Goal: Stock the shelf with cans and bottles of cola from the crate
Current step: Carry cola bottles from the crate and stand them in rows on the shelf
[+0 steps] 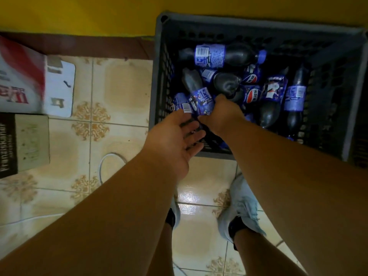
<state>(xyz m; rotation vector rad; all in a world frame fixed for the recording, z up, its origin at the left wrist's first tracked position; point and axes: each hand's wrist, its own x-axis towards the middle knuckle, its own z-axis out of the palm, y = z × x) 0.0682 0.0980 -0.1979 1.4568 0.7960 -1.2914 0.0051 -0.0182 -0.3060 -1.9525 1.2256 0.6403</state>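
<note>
Right hand (220,114) grips a blue-labelled dark cola bottle (201,100) at the near-left of the grey crate (159,62); left hand (175,140) spread open beside it, holding nothing.

Shop backroom, tiled floor (123,92), stacked cartons (22,76), cola crate (159,76)

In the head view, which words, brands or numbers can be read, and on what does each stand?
"百事可乐", in part: round red, white and blue logo on a blue cola can in the grey plastic crate.
Blue bottle labels: print too small.
Red and white cardboard box: large red characters, cut off.
Dark box: white letters, blurred.
</note>
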